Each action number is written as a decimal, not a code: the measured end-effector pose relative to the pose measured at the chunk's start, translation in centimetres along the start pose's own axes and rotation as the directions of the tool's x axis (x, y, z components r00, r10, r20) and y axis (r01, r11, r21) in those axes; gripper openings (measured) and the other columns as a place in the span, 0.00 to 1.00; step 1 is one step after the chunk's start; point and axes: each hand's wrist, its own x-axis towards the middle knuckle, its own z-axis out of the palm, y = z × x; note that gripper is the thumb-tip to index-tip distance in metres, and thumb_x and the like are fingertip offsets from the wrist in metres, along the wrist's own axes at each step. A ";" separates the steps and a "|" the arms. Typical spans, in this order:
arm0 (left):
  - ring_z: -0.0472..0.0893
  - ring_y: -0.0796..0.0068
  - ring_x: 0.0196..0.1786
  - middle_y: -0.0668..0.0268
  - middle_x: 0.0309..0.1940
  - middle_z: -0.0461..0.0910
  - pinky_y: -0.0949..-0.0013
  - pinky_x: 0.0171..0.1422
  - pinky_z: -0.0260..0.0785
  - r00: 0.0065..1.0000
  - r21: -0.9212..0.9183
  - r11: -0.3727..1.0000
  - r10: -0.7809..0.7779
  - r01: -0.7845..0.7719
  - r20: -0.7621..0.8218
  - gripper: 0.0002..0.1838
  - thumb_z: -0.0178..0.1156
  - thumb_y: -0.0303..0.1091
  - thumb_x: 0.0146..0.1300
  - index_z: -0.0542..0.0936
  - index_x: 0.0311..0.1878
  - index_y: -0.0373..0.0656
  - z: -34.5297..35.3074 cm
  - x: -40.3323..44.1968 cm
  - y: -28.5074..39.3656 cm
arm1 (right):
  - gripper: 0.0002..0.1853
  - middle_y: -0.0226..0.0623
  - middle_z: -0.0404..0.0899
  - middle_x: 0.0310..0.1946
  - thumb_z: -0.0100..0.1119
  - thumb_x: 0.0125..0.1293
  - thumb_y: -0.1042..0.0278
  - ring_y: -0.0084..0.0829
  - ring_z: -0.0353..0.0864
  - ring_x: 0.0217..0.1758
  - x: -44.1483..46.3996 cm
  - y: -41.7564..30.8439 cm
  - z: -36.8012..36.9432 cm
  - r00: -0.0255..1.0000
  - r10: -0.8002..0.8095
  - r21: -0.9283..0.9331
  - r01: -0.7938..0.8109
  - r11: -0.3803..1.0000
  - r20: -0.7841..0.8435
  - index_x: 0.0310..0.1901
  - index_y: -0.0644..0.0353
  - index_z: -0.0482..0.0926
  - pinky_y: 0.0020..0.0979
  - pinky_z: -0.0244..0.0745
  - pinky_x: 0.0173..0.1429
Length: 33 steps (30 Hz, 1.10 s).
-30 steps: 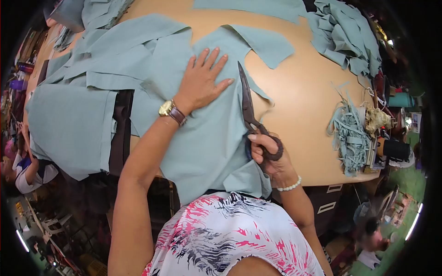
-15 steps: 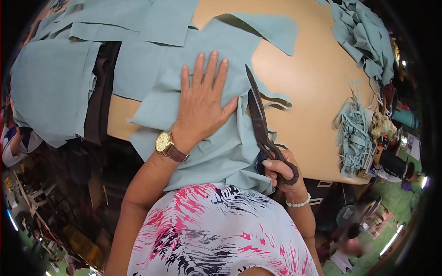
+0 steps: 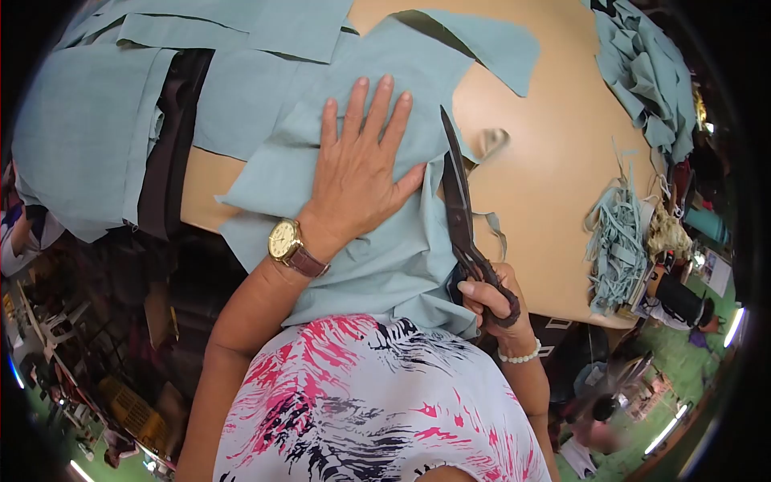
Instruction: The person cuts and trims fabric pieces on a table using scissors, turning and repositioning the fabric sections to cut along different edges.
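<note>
Head view: we see the left hand [image 3: 359, 177] pressed flat, fingers slightly spread, on pale blue cloth [image 3: 401, 249] lying on the table [image 3: 546, 201]; the right hand [image 3: 487, 297] grips dark scissors [image 3: 459, 217] along its right edge. Bunched folds, we judge, could misguide the blades or expose the nearby left thumb [image 3: 411, 180].

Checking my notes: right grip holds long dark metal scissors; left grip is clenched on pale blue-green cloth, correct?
Not clenched: the head view shows the left grip open and flat on that cloth; the right grip does hold the scissors.
</note>
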 end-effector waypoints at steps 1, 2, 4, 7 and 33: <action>0.52 0.52 0.67 0.55 0.66 0.52 0.45 0.65 0.43 1.000 0.000 1.000 -0.004 0.004 0.006 0.39 0.56 0.47 0.52 0.56 0.66 0.43 0.0 0.0 0.0 | 0.12 0.28 0.65 0.07 0.56 0.54 0.73 0.17 0.64 0.08 0.0 0.0 0.0 1.000 -0.001 -0.004 0.001 1.000 -0.001 0.16 0.61 0.66 0.18 0.55 0.15; 0.52 0.52 0.67 0.55 0.66 0.52 0.45 0.65 0.43 1.000 0.001 1.000 -0.006 0.006 0.005 0.39 0.56 0.47 0.52 0.56 0.66 0.43 0.0 0.0 0.0 | 0.12 0.28 0.65 0.07 0.56 0.54 0.73 0.17 0.63 0.08 0.0 0.1 0.0 1.000 -0.002 -0.004 0.002 1.000 -0.006 0.16 0.61 0.66 0.18 0.55 0.15; 0.52 0.52 0.67 0.55 0.67 0.51 0.45 0.65 0.43 1.000 0.002 1.000 -0.008 0.008 0.003 0.39 0.56 0.47 0.52 0.56 0.66 0.43 0.0 0.0 0.0 | 0.12 0.27 0.65 0.07 0.56 0.54 0.73 0.16 0.63 0.08 0.0 0.3 0.1 1.000 -0.007 -0.005 0.007 1.000 -0.017 0.16 0.60 0.67 0.18 0.55 0.15; 0.51 0.52 0.68 0.56 0.67 0.51 0.45 0.65 0.43 1.000 -0.001 1.000 -0.023 0.023 -0.013 0.39 0.55 0.47 0.53 0.56 0.66 0.44 0.3 -0.3 0.1 | 0.12 0.27 0.65 0.08 0.56 0.54 0.74 0.16 0.63 0.08 -0.1 0.5 0.4 1.000 -0.011 0.012 0.011 1.000 -0.015 0.17 0.60 0.67 0.18 0.55 0.15; 0.50 0.54 0.68 0.55 0.66 0.52 0.45 0.67 0.40 0.997 -0.012 0.997 -0.077 0.077 -0.018 0.35 0.53 0.47 0.56 0.58 0.64 0.41 -0.1 -1.7 0.7 | 0.12 0.26 0.63 0.09 0.56 0.57 0.71 0.16 0.61 0.11 -0.4 0.8 3.1 0.996 -0.006 0.075 0.013 0.997 -0.091 0.19 0.60 0.66 0.19 0.53 0.16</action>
